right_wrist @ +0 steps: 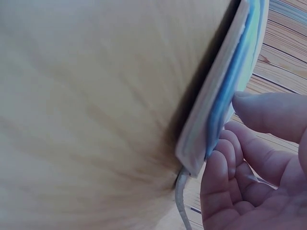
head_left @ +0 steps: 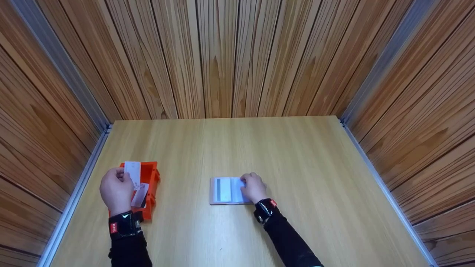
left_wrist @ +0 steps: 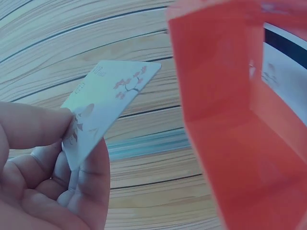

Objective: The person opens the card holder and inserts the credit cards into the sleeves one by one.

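Observation:
My left hand [head_left: 117, 189] pinches a white card [head_left: 133, 174] between thumb and fingers, at the orange bin [head_left: 155, 178]. Pink blossom and pale print mark the card [left_wrist: 103, 96] in the left wrist view. Another card [head_left: 140, 194], with a dark stripe, leans inside the bin. On the table lies an open card holder [head_left: 223, 191] with clear plastic sleeves, one showing a pale card with a grey-green band. At its right edge my right hand [head_left: 254, 188] grips the sleeves, thumb [right_wrist: 254, 108] on the page and fingers curled at the edge.
The wooden table [head_left: 297, 167] has plank walls [head_left: 219, 59] behind it and at both sides. Metal rails [head_left: 386, 189] run along the side edges. A thin grey cord [right_wrist: 180, 196] hangs by the holder's corner in the right wrist view.

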Available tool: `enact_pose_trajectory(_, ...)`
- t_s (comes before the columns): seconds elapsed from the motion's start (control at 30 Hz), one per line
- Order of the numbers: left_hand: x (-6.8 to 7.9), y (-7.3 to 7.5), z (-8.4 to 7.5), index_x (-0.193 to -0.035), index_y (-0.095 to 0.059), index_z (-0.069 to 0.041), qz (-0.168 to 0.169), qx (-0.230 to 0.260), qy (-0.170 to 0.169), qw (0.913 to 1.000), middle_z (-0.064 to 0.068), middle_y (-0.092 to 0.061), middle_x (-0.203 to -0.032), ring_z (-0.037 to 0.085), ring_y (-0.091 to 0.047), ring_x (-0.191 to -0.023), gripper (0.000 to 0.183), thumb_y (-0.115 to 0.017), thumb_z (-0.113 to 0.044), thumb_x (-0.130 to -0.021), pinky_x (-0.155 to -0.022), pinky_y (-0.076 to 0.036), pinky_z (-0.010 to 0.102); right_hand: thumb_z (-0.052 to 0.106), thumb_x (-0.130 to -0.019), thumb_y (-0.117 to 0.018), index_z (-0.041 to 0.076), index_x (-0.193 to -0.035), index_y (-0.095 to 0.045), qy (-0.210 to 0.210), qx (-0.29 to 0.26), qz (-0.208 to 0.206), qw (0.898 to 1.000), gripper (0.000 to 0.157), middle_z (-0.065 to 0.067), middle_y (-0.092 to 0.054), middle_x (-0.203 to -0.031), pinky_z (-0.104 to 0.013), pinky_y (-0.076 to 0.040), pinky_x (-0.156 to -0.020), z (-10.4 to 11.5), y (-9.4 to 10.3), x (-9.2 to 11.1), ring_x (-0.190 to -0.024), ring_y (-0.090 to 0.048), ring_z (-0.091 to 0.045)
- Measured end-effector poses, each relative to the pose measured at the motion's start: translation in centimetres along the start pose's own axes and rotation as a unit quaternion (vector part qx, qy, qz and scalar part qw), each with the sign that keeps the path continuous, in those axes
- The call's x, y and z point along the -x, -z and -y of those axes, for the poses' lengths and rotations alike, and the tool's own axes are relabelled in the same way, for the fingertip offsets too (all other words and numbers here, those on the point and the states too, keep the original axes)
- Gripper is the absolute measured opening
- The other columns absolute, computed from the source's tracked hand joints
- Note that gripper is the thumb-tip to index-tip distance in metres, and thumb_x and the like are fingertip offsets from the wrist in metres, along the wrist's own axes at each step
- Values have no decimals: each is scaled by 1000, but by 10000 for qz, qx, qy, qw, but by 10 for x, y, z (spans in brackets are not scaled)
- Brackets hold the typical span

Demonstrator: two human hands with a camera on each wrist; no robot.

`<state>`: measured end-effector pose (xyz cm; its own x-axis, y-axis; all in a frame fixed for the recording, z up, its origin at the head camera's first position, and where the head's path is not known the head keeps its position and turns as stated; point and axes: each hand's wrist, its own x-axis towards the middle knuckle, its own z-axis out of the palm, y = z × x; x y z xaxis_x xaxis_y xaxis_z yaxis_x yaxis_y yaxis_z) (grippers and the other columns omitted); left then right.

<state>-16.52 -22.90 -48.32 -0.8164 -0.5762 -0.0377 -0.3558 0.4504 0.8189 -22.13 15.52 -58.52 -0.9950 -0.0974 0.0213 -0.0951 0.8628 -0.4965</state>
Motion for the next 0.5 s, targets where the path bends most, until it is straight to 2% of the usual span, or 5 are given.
enact_pose_trajectory(0.1,3,0,-6,-130,-56,2,-17,116,-9,9999,20,-57,-118,34,-51,-106,33,-50,-14,-102,-93,-43,45,8,-81,-74,8,-105,-69,-44,4,50,10000,25,-9,-61,-105,-53,-48,-79,0,0,-1,-103,-58,-33)
enact_pose_trajectory(0.33,10,-4,-14,-124,-59,1,-220,204,-416,9987,18,-59,-112,31,-53,-100,28,-52,-12,-100,-83,-42,41,8,-81,-75,7,-106,-68,-70,22,102,9999,26,-8,-59,-103,-53,-47,-79,0,1,-1,-102,-58,-32)
enact_pose_trajectory(0.5,14,-7,-19,-125,-58,1,-195,279,-455,9984,17,-60,-113,30,-55,-100,28,-53,-12,-100,-83,-42,40,9,-82,-75,7,-108,-68,-115,-32,134,9998,28,-9,-60,-106,-54,-46,-83,0,1,0,-104,-57,-32)
